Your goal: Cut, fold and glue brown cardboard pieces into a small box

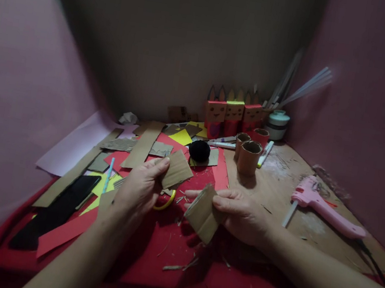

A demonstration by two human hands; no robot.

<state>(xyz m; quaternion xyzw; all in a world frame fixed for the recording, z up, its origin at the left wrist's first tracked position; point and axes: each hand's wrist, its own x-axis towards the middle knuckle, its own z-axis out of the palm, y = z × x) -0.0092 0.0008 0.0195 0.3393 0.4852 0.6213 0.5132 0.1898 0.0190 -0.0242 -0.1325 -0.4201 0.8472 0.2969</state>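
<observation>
Between the thumb and fingers of my left hand [140, 182] is a small square cardboard piece [178, 171], held above the red-covered table [146, 253]. A second cardboard piece [205, 214], roughly square and tilted, is pinched by my right hand [239, 215], with some fingers behind it. The two pieces are apart. Below my left hand shows a yellow ring-shaped handle [165, 202], its other end hidden. A round black object [199, 151] lies just beyond the pieces.
Right of my hands, a pink glue gun [328, 209] rests on a wooden board [276, 191]. Cardboard tubes [249, 158] and several box-headed figures [233, 114] stand at the back, near a lidded jar [277, 125]. Cardboard strips [144, 144], coloured paper [68, 234] and a black object [65, 206] crowd the left.
</observation>
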